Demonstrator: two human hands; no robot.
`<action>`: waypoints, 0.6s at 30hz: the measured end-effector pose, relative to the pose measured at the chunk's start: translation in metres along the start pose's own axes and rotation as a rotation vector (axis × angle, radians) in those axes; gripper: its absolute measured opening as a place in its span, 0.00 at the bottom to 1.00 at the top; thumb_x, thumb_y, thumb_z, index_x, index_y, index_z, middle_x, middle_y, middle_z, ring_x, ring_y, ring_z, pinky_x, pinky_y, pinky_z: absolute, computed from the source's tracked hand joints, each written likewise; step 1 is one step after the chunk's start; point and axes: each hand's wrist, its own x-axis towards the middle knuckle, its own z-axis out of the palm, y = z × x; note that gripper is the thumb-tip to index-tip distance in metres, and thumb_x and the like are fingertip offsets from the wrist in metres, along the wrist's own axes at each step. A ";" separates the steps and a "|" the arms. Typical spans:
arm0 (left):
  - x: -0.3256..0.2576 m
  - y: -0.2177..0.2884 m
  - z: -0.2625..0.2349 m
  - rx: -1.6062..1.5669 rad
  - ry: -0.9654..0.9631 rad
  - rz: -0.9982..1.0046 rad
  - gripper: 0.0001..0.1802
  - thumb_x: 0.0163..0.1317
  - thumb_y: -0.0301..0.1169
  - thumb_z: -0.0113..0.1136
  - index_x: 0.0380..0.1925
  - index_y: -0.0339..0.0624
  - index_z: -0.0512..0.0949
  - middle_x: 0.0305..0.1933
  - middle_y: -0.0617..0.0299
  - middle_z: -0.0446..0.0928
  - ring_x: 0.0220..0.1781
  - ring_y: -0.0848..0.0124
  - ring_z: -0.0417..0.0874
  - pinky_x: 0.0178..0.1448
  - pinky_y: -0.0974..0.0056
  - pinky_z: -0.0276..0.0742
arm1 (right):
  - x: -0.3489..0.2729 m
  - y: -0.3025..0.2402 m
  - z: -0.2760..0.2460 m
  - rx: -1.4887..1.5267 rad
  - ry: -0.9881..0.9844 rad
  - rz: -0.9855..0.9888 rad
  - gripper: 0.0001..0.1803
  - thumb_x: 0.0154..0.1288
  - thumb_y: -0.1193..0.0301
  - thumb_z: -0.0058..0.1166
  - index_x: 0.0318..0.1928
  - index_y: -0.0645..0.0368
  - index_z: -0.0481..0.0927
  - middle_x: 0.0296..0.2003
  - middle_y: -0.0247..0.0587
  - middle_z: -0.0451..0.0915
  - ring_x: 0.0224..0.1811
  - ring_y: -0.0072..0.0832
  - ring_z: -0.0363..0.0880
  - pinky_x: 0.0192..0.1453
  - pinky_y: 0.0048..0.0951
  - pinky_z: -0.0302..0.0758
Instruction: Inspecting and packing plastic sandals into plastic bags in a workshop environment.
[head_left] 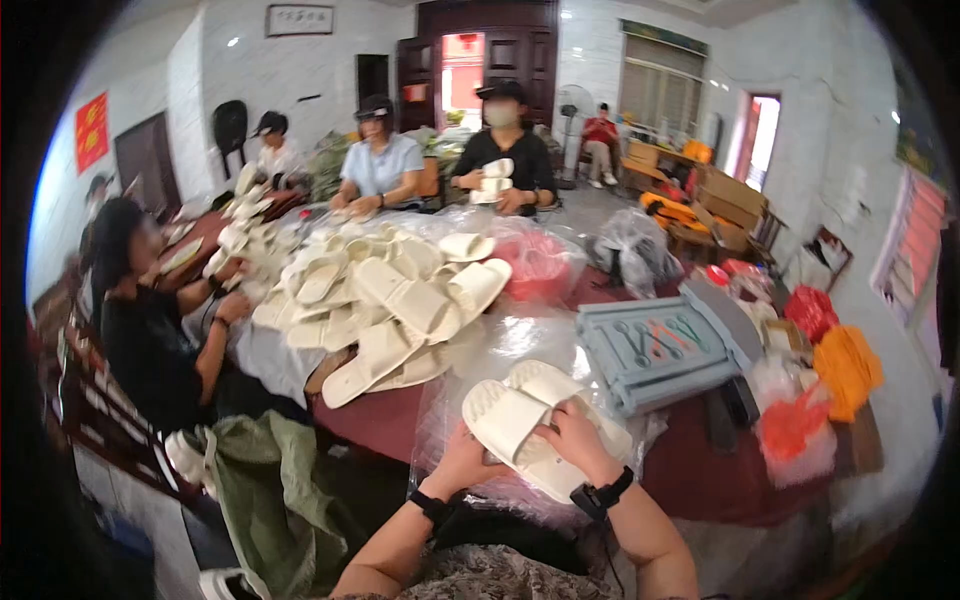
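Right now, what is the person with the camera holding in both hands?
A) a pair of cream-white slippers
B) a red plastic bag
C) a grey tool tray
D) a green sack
A: the left hand and the right hand both grip a pair of cream-white slippers stacked together over clear plastic wrap on the table.

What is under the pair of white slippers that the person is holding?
Under the white slippers lies a crinkled clear plastic bag spread on the dark red table. Both hands, left hand and right hand, grip them; the slippers cover whatever lies directly beneath.
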 end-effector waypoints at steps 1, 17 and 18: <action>-0.003 0.002 0.002 0.002 -0.022 -0.019 0.47 0.43 0.51 0.77 0.64 0.46 0.72 0.68 0.47 0.69 0.72 0.45 0.61 0.75 0.48 0.58 | -0.002 -0.002 -0.003 -0.025 -0.009 0.043 0.22 0.65 0.54 0.60 0.38 0.65 0.82 0.46 0.49 0.77 0.44 0.48 0.80 0.47 0.42 0.76; 0.003 0.046 -0.012 0.293 -0.043 -0.025 0.42 0.60 0.51 0.64 0.73 0.60 0.61 0.78 0.42 0.52 0.79 0.43 0.50 0.77 0.34 0.47 | -0.113 -0.050 -0.112 0.397 0.605 -0.066 0.26 0.63 0.58 0.60 0.54 0.67 0.80 0.56 0.52 0.78 0.55 0.40 0.80 0.57 0.36 0.76; 0.008 0.046 -0.012 0.267 -0.053 -0.006 0.42 0.60 0.51 0.64 0.73 0.60 0.61 0.78 0.42 0.52 0.79 0.43 0.50 0.77 0.34 0.47 | -0.125 -0.039 -0.114 0.371 0.615 -0.046 0.26 0.63 0.58 0.60 0.54 0.67 0.80 0.56 0.52 0.78 0.55 0.40 0.80 0.57 0.36 0.76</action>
